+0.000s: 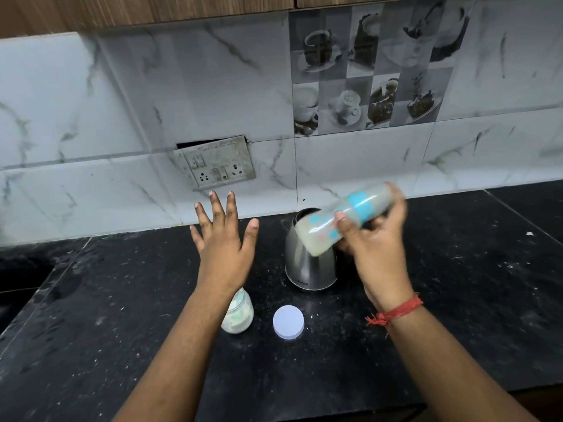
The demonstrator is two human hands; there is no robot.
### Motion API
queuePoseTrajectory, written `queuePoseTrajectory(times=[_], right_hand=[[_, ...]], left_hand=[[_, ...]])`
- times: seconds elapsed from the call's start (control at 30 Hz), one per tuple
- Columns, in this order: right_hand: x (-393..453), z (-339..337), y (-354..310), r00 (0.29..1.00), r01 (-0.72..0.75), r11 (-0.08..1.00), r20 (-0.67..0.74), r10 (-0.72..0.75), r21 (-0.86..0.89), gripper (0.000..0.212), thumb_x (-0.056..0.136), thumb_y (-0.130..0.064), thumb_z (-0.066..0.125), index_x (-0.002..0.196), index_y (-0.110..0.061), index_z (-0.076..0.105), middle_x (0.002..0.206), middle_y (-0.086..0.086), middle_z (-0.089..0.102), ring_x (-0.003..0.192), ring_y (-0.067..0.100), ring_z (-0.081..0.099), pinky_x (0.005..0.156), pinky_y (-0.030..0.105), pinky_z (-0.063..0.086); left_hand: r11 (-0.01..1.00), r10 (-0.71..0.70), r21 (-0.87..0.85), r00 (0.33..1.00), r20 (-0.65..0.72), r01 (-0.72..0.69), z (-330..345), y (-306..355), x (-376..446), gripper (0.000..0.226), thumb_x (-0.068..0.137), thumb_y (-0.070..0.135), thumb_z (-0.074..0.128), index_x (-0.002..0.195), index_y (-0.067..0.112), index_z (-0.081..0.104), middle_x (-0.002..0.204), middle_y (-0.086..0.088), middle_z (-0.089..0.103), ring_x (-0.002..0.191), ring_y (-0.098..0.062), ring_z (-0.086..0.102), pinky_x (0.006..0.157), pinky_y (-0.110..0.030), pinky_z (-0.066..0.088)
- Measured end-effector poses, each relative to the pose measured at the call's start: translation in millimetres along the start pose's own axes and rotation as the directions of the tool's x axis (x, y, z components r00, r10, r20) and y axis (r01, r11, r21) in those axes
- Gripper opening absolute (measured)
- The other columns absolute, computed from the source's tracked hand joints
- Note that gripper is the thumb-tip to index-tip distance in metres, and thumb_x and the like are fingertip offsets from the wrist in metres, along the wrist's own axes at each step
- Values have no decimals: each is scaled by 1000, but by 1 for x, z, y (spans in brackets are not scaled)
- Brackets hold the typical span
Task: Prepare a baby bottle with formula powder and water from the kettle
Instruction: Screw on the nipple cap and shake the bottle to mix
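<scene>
My right hand (376,236) grips a baby bottle (341,219) with a blue collar, held tilted on its side and blurred, above the steel kettle (307,266). The bottle holds a pale milky liquid. My left hand (224,236) hovers over the counter with fingers spread and straight, holding nothing. Below my left wrist stands a small glass jar (239,315) with white powder in it. Its round white lid (288,322) lies flat on the counter to the right of the jar.
The black stone counter (457,300) is speckled with white powder. A sink edge (21,278) shows at far left. A switch and socket plate (217,166) hangs loose on the marble-tiled wall behind.
</scene>
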State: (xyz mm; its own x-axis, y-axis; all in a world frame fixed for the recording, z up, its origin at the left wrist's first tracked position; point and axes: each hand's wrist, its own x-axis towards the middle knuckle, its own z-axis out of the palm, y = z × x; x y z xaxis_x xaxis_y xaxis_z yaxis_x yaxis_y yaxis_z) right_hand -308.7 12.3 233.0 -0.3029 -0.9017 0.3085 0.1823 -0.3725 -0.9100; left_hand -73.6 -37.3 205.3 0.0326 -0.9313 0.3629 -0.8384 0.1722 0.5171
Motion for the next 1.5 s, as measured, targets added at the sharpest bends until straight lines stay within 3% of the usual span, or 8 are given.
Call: queuePoseTrajectory(times=[0.1,0.3,0.47,0.7,0.87,1.07,1.23,1.5], right_hand=[[1,-3,3,980,-61,990,182,83,-125,88,79,-10,85,145,-45,36,123,7,65,102,22,75,89,48,61],[6,-1,2,992,66,993,-110,-55,96,84,84,-16,80,147,-40,30,131,7,63,108,22,72,92,57,57],[3,0,12,969,-10,976,238,63,-218,92,76,-15,87,144,-50,36,127,6,63,96,17,76,83,33,62],[10,4,9,993,84,995,-92,-79,50,90,81,-16,81,150,-38,27,128,0,62,105,20,73,91,50,59],[9,0,15,972,41,968,236,20,-250,90,77,-15,87,144,-51,37,120,-3,65,94,14,76,79,28,62],[22,1,8,992,105,994,-69,-102,34,84,81,-16,80,145,-42,31,125,0,65,104,20,74,90,49,60],[9,6,27,981,42,982,194,-5,-184,90,75,-15,85,139,-57,38,110,-17,70,95,15,76,82,29,61],[19,10,22,997,67,998,-31,-67,10,86,86,-4,77,147,-38,29,115,-13,71,102,17,73,93,53,58]], left_hand=[[1000,3,-7,1000,-6,-3,1,2,2,82,95,76,12,164,33,1,172,1,-16,156,-25,-27,125,-61,-9],[1000,26,-4,999,-20,-26,0,5,5,83,95,78,10,164,34,0,173,1,-16,156,-25,-27,124,-60,-10],[998,49,29,998,-28,-49,0,7,11,81,96,76,11,164,33,0,173,-1,-16,156,-27,-26,124,-62,-8],[995,62,75,998,-29,-60,1,3,15,81,96,78,7,163,34,-4,172,0,-17,156,-27,-26,123,-62,-9],[991,70,116,997,-21,-67,2,1,19,82,95,79,4,163,35,-5,172,0,-19,156,-28,-27,124,-64,-8],[981,85,176,996,-12,-82,3,-1,22,82,94,79,0,163,36,-3,171,1,-23,155,-30,-29,123,-63,-9],[979,78,190,997,-4,-76,6,-3,27,83,94,79,0,164,34,-1,171,0,-23,155,-30,-29,123,-64,-8],[976,67,208,998,4,-67,8,-6,34,81,95,76,3,164,33,-1,170,1,-25,154,-30,-30,122,-62,-11]])
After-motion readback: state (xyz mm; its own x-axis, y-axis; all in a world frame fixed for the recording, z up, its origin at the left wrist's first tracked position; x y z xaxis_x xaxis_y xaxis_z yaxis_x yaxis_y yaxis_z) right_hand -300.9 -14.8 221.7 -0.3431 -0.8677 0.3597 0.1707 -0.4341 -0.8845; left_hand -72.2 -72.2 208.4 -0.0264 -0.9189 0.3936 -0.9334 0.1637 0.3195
